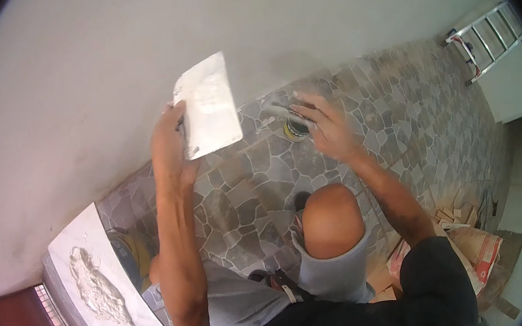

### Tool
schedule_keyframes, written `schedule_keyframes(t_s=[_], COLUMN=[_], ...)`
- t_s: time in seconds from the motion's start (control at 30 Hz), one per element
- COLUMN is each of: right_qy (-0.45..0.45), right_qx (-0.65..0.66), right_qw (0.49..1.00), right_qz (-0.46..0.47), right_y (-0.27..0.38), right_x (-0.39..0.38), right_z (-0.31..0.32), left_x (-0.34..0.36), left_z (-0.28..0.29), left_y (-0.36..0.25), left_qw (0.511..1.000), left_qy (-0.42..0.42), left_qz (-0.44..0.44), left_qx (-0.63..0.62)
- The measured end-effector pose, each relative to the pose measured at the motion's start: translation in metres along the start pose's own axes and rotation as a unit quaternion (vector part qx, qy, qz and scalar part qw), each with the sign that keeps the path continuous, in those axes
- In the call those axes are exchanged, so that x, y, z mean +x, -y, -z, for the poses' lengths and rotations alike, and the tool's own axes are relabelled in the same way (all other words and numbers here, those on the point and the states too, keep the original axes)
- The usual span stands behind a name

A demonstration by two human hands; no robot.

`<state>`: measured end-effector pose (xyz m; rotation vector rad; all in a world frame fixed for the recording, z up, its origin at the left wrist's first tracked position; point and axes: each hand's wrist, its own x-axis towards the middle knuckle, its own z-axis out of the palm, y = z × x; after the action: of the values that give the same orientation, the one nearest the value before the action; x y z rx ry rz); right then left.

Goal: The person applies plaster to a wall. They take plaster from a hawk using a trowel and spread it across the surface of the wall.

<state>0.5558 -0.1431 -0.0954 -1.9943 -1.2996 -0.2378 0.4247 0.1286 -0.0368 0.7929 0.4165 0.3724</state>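
My left hand [169,135] grips the near left edge of a white rectangular hawk board [220,125], held tilted before the wall. A thin smear of white putty [206,95] covers part of its face. To the right, my right hand [332,131] has its fingers closed around a flat scraper [291,115], smeared by motion, so its exact shape is unclear. The scraper is apart from the board. Below it, a small dark can with a yellow band [297,131] stands on the floor, partly hidden by the scraper and fingers.
A larger white board [138,302] at lower left bears a mound of wet putty [97,287]. The pale wall [295,15] rises ahead of the stone-patterned floor [241,211]. Paper sacks [480,250] and wood pieces lie at lower right; an aluminium ladder [490,37] is far right.
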Motion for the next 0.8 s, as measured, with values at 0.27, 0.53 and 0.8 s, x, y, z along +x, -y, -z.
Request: schedule_keyframes(t_s=[0.27,0.53,0.8], right_qy=[0.032,0.079,0.102], right_qx=[-0.011,-0.024,-0.039], right_qw=[0.950,0.957,0.940], right_qz=[-0.311,-0.276,-0.323], right_y=[-0.125,-0.152,-0.145], right_x=[-0.110,-0.130,-0.158], right_z=[-0.104,-0.139,-0.120], left_x=[-0.001,-0.014,0.000], left_z=[0.036,0.077,0.073], left_y=[0.031,0.057,0.077], left_qw=[0.988,0.990,0.993], left_qy=[-0.118,-0.124,-0.078], left_qz=[-0.022,0.009,0.043], left_qx=[0.101,0.067,0.080])
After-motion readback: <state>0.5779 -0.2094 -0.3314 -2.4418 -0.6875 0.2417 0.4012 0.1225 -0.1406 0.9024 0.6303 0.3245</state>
